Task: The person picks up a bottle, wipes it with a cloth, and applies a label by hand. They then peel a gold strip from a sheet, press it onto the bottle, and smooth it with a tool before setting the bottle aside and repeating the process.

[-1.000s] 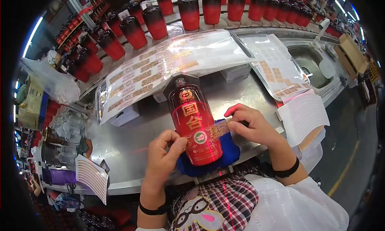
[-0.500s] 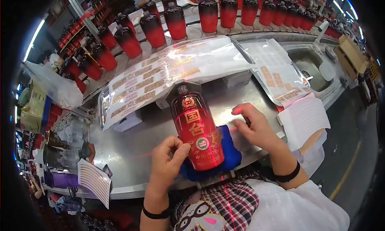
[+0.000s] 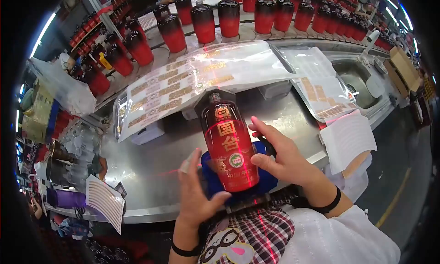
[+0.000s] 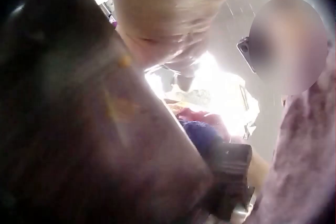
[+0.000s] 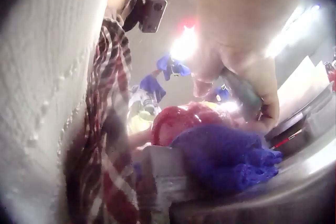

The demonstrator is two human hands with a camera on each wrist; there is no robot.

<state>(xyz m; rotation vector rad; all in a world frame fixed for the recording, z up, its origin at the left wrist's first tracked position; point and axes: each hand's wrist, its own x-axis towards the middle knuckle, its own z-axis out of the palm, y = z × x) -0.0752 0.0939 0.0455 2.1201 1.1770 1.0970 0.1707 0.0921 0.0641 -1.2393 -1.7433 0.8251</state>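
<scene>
A red and black bottle (image 3: 229, 138) with gold characters lies tilted back on a blue cloth (image 3: 210, 181) before me. Across its lower part runs a see-through strip with gold pattern (image 3: 220, 164), around a round green-white emblem (image 3: 236, 160); its left end reaches the bottle's left edge. My left hand (image 3: 196, 195) is spread left of the bottle, apart from it, with a pale cover on one fingertip. Beside the bottle's right edge is my right hand (image 3: 284, 158), thumb and forefinger stretched toward the glass. Its other fingers hold a small dark object (image 5: 244, 92) against the palm, kind unclear.
Behind the bottle stands a raised sheet of gold labels (image 3: 183, 80). A tray of label pieces (image 3: 321, 96), a sink (image 3: 353, 78) and white paper sheets (image 3: 348, 138) are at right. Several red-black bottles (image 3: 203, 23) line the conveyor behind. A striped sheet (image 3: 105, 202) hangs at the left edge.
The strip was stretched between both hands, then its right end lay on the bottle. The left hand has let go and spread open; the right hand drew back, then returned to the bottle's right side.
</scene>
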